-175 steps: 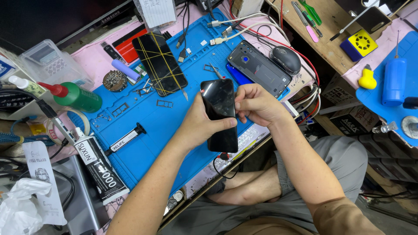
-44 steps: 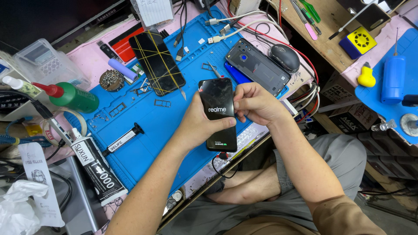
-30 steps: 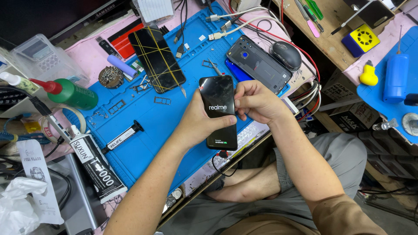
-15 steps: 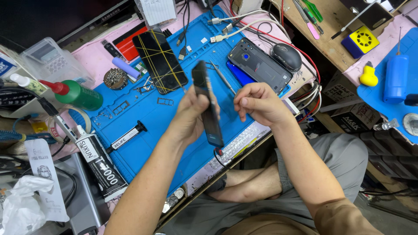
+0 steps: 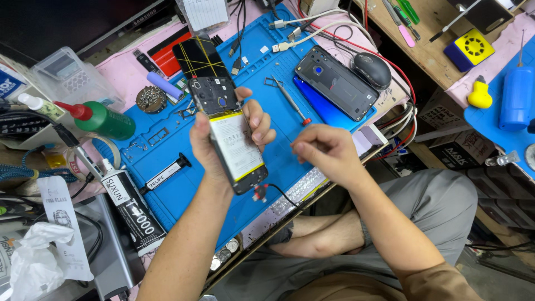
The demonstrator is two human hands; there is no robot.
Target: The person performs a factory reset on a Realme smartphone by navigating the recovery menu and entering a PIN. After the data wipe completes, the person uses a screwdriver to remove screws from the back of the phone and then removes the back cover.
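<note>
Opened phone (image 5: 231,136) in left hand (image 5: 223,139)

Phone repair workshop: blue work mat (image 5: 167,189) w/ loose screws, glue tubes (image 5: 134,214), tweezers (image 5: 290,100), opened phone back (image 5: 336,82), cables, screwdrivers on cluttered bench.

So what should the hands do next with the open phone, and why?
Probably bring the right hand back to the phone. The left hand holds it alone, back off, white battery showing, with a cable plugged in at the bottom. The right hand hovers beside it with fingertips pinched; whether it holds anything is too small to tell.
</note>
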